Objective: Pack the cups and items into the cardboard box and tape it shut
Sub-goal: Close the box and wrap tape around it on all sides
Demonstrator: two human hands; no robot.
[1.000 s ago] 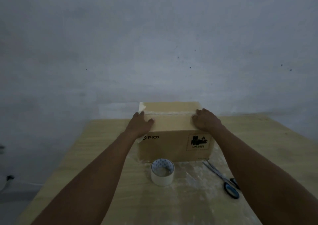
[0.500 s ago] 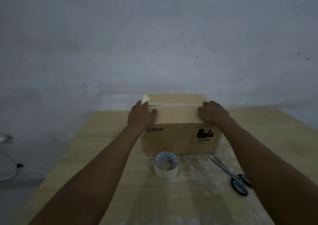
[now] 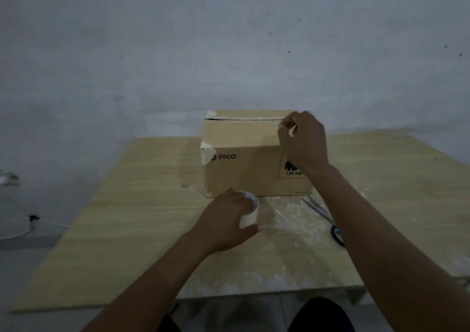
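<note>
The cardboard box stands closed at the back of the wooden table, with pale tape along its top seam and a loose tape end curling off its left corner. In front of it, my left hand grips the white tape roll, which rests on the table. At the box's top right corner, my right hand has its fingers curled and seems to pinch a pale tape end. The cups and other items are not visible.
Blue-handled scissors lie on the table to the right of the roll, partly behind my right forearm. A grey wall rises close behind the box. The table's front edge is near my knees, and its surface in front of the box is scuffed white.
My left hand has left the box's top left corner and come down onto the tape roll. My right hand has lifted from flat on the box top and curled its fingers at the right corner.
</note>
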